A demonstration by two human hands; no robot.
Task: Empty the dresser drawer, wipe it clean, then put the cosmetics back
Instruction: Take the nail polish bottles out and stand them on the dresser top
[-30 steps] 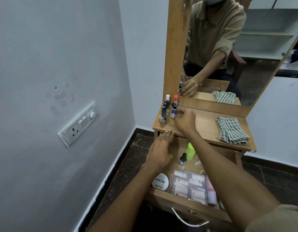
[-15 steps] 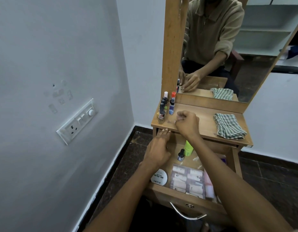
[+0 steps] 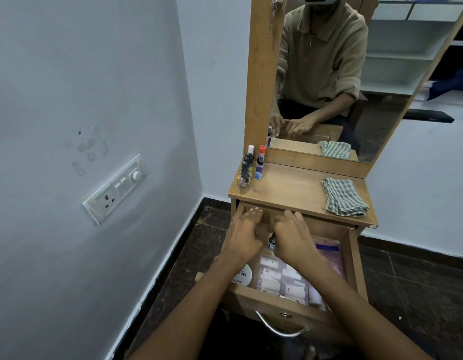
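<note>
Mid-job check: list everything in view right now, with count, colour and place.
nail polish bottles: about six, mixed colours, dresser top back left
checked cloth: one, green-white, dresser top right
drawer: one, wooden, pulled open
small dark bottle: one, in drawer between hands
white round tin: one, drawer front left
clear sachet pack: one, pale, drawer middle
mirror: one, behind dresser
switch panel: one, white, left wall
left hand: inside drawer
right hand: beside bottle
</note>
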